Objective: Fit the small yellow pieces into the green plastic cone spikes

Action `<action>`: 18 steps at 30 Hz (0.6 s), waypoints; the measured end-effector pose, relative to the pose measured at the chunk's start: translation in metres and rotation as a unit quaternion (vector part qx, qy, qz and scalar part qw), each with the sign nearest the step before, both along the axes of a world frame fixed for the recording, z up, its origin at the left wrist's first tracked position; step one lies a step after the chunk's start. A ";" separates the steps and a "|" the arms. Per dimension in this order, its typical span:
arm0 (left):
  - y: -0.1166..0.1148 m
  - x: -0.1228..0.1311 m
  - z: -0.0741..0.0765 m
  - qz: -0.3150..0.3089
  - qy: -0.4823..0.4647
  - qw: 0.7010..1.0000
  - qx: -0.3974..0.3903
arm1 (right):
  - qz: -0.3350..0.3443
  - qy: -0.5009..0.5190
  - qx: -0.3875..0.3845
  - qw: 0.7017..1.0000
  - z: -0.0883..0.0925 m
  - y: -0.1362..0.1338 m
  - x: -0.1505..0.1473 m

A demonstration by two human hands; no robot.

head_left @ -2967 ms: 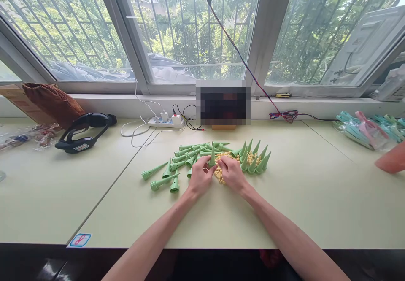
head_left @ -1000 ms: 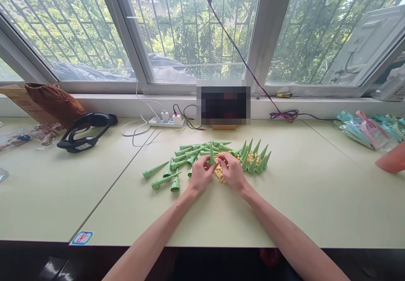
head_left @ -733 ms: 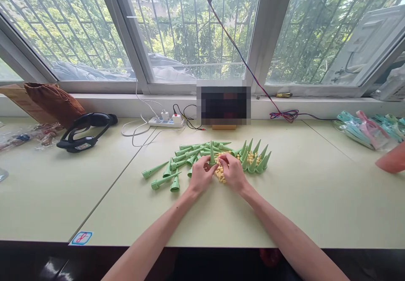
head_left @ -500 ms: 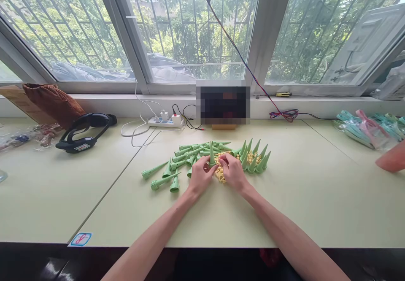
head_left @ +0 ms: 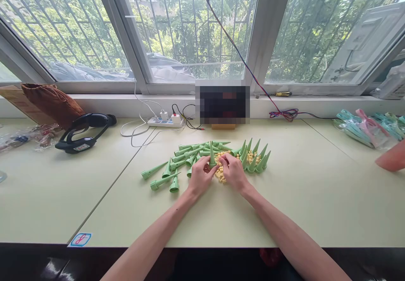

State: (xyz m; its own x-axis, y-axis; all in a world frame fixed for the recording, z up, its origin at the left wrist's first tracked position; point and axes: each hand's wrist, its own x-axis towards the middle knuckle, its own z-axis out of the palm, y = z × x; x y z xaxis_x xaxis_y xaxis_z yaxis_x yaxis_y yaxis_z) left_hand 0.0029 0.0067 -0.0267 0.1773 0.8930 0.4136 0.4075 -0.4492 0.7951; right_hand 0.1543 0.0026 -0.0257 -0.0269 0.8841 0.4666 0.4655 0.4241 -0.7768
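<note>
My left hand (head_left: 201,174) is closed around the base of a green plastic spike (head_left: 211,153), its point upward. Beside it, my right hand (head_left: 233,171) has its fingers pinched together over a heap of small yellow pieces (head_left: 221,177); whatever the fingertips hold is hidden. To the left, several green spikes (head_left: 164,181) lie on their sides in a loose pile. Several others (head_left: 260,166) stand upright to the right, with more yellow pieces (head_left: 252,160) among them.
Along the back of the pale table (head_left: 240,222) are a black headset (head_left: 79,139), a white power strip (head_left: 166,122) and a blurred dark screen (head_left: 224,104). Coiled wires (head_left: 283,114) lie near the window. Wrapped pastel items (head_left: 360,129) sit at the right.
</note>
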 end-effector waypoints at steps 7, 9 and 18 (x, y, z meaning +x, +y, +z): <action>-0.004 0.001 0.004 0.001 0.006 1.000 0.028 | -0.016 -0.004 0.004 1.000 0.000 0.001 0.001; -0.005 0.002 0.004 0.004 0.011 0.999 0.033 | -0.018 -0.001 0.004 1.000 -0.001 0.001 0.000; -0.006 0.002 0.002 0.009 0.005 0.999 0.046 | -0.030 0.003 -0.002 1.000 0.002 -0.001 0.000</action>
State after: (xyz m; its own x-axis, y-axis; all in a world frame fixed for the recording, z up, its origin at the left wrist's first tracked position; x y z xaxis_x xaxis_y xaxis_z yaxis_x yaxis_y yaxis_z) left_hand 0.0046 0.0006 -0.0247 0.1659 0.8548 0.4918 0.4241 -0.5120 0.7470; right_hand 0.1547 0.0017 -0.0236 0.0297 0.8857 0.4634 0.4855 0.3925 -0.7812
